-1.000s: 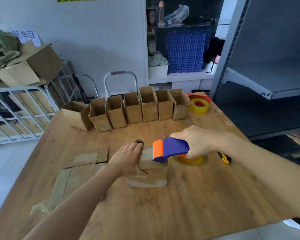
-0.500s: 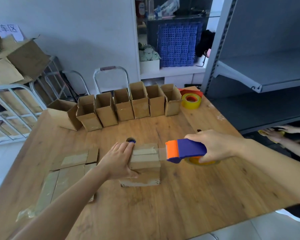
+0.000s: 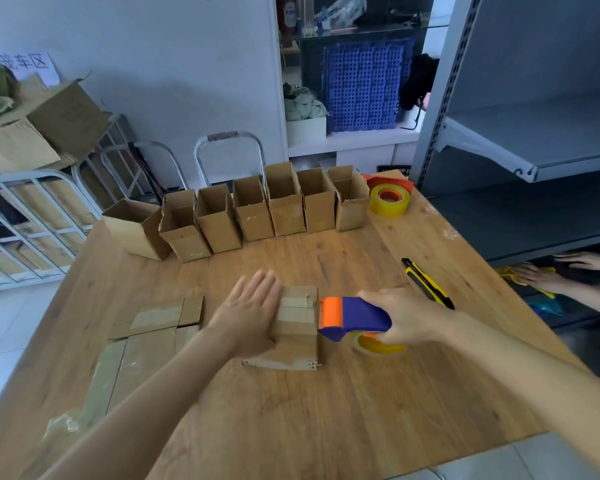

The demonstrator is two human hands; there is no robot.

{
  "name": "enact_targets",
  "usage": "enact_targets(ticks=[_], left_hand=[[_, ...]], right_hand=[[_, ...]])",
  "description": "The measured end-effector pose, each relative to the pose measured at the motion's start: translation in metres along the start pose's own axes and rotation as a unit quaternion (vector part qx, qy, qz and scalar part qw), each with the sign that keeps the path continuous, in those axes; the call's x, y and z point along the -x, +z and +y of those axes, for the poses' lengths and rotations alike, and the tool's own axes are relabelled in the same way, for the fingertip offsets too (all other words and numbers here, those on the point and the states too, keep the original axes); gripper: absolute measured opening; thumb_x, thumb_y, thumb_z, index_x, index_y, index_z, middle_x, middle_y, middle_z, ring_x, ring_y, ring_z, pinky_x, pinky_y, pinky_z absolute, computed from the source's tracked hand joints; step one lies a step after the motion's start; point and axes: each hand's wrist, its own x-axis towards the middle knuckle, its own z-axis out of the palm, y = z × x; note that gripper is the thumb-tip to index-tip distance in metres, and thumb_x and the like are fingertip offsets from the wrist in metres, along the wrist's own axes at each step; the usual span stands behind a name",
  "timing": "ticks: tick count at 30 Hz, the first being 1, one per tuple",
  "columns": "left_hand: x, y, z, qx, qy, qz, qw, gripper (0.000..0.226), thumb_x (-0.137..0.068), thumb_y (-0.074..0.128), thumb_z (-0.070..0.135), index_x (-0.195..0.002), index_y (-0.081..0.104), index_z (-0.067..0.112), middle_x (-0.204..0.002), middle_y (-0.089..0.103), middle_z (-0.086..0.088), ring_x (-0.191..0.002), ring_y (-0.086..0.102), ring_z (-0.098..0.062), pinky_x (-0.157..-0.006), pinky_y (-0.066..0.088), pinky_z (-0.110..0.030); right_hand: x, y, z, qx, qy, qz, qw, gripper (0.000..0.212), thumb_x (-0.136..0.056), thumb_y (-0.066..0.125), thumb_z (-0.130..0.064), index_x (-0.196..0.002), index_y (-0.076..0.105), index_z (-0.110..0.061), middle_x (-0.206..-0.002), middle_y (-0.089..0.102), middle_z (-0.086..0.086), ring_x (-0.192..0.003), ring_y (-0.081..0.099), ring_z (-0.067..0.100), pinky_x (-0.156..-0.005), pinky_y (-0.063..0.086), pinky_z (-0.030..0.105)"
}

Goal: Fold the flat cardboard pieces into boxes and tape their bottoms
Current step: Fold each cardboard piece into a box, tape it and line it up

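A small cardboard box (image 3: 297, 327) stands bottom-up in the middle of the wooden table (image 3: 326, 427), with strips of tape across its closed flaps. My left hand (image 3: 250, 313) lies flat with straight fingers on the box's left side. My right hand (image 3: 406, 317) grips a blue and orange tape dispenser (image 3: 350, 318) with a yellow roll, its orange end right beside the box's right edge. Flat cardboard pieces (image 3: 146, 337) lie stacked on the table to the left.
Several folded open boxes (image 3: 257, 209) stand in a row along the table's far side. A yellow tape roll (image 3: 388, 200) sits at the far right corner, and a yellow utility knife (image 3: 426, 282) lies right of my hand. Another person's hands (image 3: 548, 275) reach into the grey shelving at right.
The dispenser has moved right, off the box top to its right edge, leaving tape on the flaps. My left hand has flattened its fingers on the box.
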Motion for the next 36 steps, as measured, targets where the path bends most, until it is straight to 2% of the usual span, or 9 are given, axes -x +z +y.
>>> enact_targets(ticks=[2, 5, 7, 10, 17, 20, 26, 32, 36], left_hand=[[-0.006, -0.003, 0.022, 0.096, 0.03, 0.014, 0.995, 0.093, -0.092, 0.053, 0.043, -0.153, -0.012, 0.015, -0.16, -0.016, -0.005, -0.145, -0.021, -0.02, -0.115, -0.013, -0.036], [-0.019, 0.001, 0.044, 0.216, 0.007, 0.034, 0.976, 0.073, -0.1, 0.031, 0.05, -0.154, -0.004, 0.015, -0.161, -0.01, -0.002, -0.146, -0.017, -0.014, -0.117, -0.01, -0.032], [-0.022, 0.009, 0.047, 0.172, -0.016, 0.06, 0.983, 0.067, -0.101, 0.021, 0.05, -0.154, -0.002, 0.014, -0.162, -0.006, -0.003, -0.147, -0.015, -0.016, -0.119, -0.007, -0.034], [-0.022, 0.014, 0.044, 0.148, -0.023, 0.066, 0.987, 0.065, -0.102, 0.021, 0.047, -0.154, 0.0, 0.014, -0.162, 0.002, -0.003, -0.148, -0.01, -0.017, -0.118, -0.007, -0.035], [-0.022, 0.014, 0.041, 0.146, -0.009, 0.062, 0.987, 0.066, -0.102, 0.021, 0.048, -0.154, 0.0, 0.014, -0.162, 0.003, -0.003, -0.148, -0.009, -0.018, -0.113, -0.012, -0.03], [-0.021, 0.011, 0.041, 0.148, -0.003, 0.05, 0.988, 0.066, -0.102, 0.022, 0.048, -0.154, 0.0, 0.014, -0.162, 0.003, -0.004, -0.148, -0.008, -0.018, -0.115, -0.01, -0.031], [-0.02, 0.008, 0.042, 0.151, -0.002, 0.035, 0.988, 0.067, -0.102, 0.023, 0.048, -0.154, -0.001, 0.013, -0.162, 0.003, -0.004, -0.148, -0.008, -0.019, -0.117, -0.008, -0.034], [-0.019, 0.007, 0.046, 0.157, 0.003, 0.033, 0.987, 0.067, -0.102, 0.022, 0.048, -0.154, -0.002, 0.014, -0.162, 0.003, -0.003, -0.148, -0.008, -0.019, -0.117, -0.008, -0.035], [-0.022, 0.009, 0.048, 0.152, 0.001, 0.04, 0.988, 0.067, -0.102, 0.022, 0.048, -0.154, -0.002, 0.014, -0.162, 0.003, -0.003, -0.148, -0.007, -0.019, -0.118, -0.006, -0.036]], right_hand=[[0.0, 0.005, -0.003, -0.017, 0.01, 0.0, 1.0, 0.057, -0.083, 0.068, -0.035, -0.133, 0.043, -0.023, -0.088, 0.048, -0.01, -0.082, 0.052, 0.011, -0.075, 0.045, 0.027], [0.003, 0.007, -0.006, -0.031, 0.021, -0.001, 0.999, 0.066, -0.084, 0.068, -0.035, -0.14, 0.037, -0.022, -0.094, 0.047, -0.007, -0.086, 0.051, 0.014, -0.074, 0.043, 0.025], [0.009, 0.004, -0.004, -0.046, 0.006, 0.006, 0.999, 0.058, -0.082, 0.07, -0.035, -0.132, 0.042, -0.026, -0.087, 0.046, -0.012, -0.081, 0.05, 0.012, -0.071, 0.04, 0.025], [0.023, -0.006, 0.002, -0.069, 0.002, 0.029, 0.997, 0.047, -0.077, 0.071, -0.039, -0.116, 0.046, -0.034, -0.086, 0.053, -0.012, -0.078, 0.053, 0.008, -0.069, 0.046, 0.029], [0.047, -0.016, 0.001, -0.061, 0.018, 0.014, 0.998, 0.083, -0.071, 0.078, -0.046, -0.139, 0.031, -0.041, -0.115, 0.053, -0.015, -0.101, 0.052, 0.005, -0.086, 0.047, 0.025], [0.049, -0.02, 0.0, -0.046, 0.012, 0.013, 0.999, 0.088, -0.07, 0.078, -0.049, -0.142, 0.027, -0.041, -0.119, 0.051, -0.015, -0.103, 0.05, 0.004, -0.088, 0.045, 0.023], [0.053, -0.024, -0.005, -0.018, 0.014, -0.004, 1.0, 0.092, -0.068, 0.078, -0.056, -0.141, 0.024, -0.042, -0.117, 0.051, -0.012, -0.105, 0.05, 0.007, -0.091, 0.046, 0.026], [0.067, -0.03, -0.003, -0.054, 0.034, -0.008, 0.998, 0.086, -0.061, 0.078, -0.059, -0.134, 0.036, -0.043, -0.109, 0.056, -0.016, -0.099, 0.053, 0.003, -0.088, 0.048, 0.028], [0.061, -0.03, -0.011, 0.013, 0.06, -0.027, 0.998, 0.08, -0.068, 0.075, -0.057, -0.135, 0.036, -0.035, -0.109, 0.054, -0.01, -0.099, 0.053, 0.009, -0.087, 0.049, 0.032]])
